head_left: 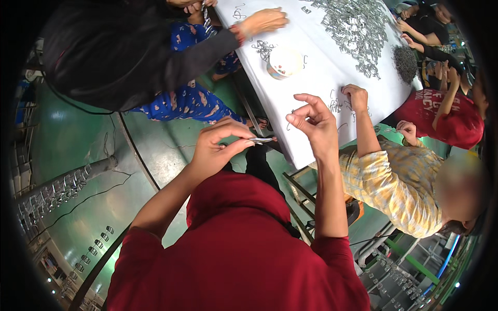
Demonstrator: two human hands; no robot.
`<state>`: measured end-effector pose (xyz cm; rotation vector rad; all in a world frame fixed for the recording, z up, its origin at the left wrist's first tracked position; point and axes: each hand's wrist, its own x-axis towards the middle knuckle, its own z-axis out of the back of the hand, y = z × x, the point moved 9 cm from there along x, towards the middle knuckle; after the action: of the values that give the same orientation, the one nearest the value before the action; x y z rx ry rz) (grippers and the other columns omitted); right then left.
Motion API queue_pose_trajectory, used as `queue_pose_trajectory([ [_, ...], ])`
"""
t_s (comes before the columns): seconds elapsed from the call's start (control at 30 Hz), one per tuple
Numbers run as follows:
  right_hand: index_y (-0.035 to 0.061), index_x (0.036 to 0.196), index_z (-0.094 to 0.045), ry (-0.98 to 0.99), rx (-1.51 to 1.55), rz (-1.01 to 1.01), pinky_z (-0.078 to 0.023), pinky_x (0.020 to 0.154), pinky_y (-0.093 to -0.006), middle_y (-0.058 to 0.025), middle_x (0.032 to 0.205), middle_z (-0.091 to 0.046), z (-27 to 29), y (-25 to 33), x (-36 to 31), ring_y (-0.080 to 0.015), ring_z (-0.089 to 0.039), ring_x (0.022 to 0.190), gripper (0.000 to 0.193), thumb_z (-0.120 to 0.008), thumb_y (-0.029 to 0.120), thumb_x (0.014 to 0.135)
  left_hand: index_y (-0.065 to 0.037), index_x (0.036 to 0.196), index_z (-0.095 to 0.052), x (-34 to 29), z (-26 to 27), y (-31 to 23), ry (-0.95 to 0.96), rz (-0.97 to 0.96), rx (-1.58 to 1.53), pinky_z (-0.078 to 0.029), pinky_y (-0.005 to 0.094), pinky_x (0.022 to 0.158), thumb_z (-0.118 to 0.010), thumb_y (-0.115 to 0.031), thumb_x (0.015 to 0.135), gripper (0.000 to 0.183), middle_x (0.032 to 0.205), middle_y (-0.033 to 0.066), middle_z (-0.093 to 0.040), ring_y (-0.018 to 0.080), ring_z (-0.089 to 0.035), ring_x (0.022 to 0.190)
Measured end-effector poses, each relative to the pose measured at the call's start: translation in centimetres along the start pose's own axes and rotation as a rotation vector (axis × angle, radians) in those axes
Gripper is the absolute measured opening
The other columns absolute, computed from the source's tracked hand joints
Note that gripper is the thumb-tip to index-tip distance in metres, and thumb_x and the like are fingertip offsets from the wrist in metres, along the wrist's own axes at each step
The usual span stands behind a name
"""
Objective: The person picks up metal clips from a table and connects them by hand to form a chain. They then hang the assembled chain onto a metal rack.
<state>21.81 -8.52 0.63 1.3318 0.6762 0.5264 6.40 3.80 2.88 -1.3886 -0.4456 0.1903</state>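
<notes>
My left hand (220,141) is closed in a pinch on a small shiny curved metal piece (264,139), just off the near corner of the white-covered table (306,147). My right hand (317,123) is raised over that corner. Its thumb and middle finger come together, with the index finger stretched above them. A thin dark bit shows at those fingertips, too small to name. Beyond my right hand lies a small cluster of wire hooks (336,106).
A large heap of metal pieces (355,36) covers the far table, beside a dark pile (405,63). A white tub (285,61) stands near the left edge. A co-worker in black (119,57) sits left, one in yellow plaid (389,176) right; others sit beyond.
</notes>
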Motion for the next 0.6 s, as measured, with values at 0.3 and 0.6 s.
queue_pose_trajectory([
  [0.3, 0.0045, 0.093, -0.063, -0.262, -0.257, 0.277, -0.043, 0.063, -0.0242, -0.0022, 0.076, -0.063, -4.5, 6.3, -6.4, -0.009, -0.059, 0.068, 0.024, -0.075, 0.007, 0.072, -0.002, 0.085, -0.065, -1.4, 0.1, -1.1, 0.012, 0.064, -0.029, -0.047, 0.029, 0.073, -0.069, -0.001, 0.076, 0.01, 0.082, 0.0051, -0.066, 0.0165, -0.06, 0.078],
  [0.6, 0.0051, 0.091, -0.064, -0.26, -0.272, 0.305, -0.045, 0.069, -0.0282, -0.0058, 0.079, -0.064, -4.7, 7.2, -7.9, -0.0165, -0.062, 0.072, 0.023, -0.074, 0.006, 0.071, -0.002, 0.085, -0.064, -0.9, -1.1, -2.9, 0.053, -0.075, 0.021, -0.046, 0.0338, 0.075, -0.071, -0.001, 0.072, 0.014, 0.083, 0.0064, -0.064, 0.0213, -0.059, 0.079],
])
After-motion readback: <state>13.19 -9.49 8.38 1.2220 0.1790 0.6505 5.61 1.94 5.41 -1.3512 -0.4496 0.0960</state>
